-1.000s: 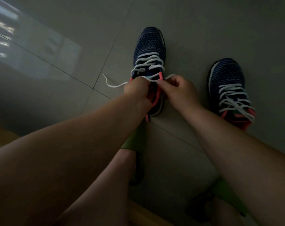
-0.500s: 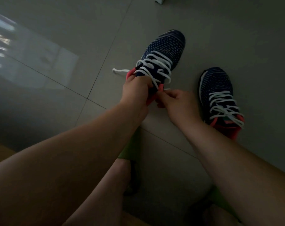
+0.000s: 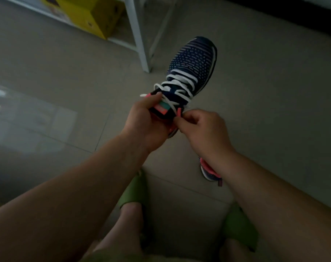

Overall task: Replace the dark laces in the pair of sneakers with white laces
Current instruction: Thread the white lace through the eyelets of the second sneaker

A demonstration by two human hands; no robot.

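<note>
Floor under me, tiled; white rack leg w/ yellow box up top. I've got the navy sneaker lifted, toe pointing away, white lace criss-crossed thru most eyelets. 2nd sneaker on floor, mostly hidden behind my right wrist. Left hand wraps the heel/collar, thumb on the pink tab. Right hand pinching the lace end by the top eyelet. Risk, imo: pull too hard, ends go uneven; loose grip, shoe twists & tip slips out. Branding/text: box print too blurry, can't read any.
</note>
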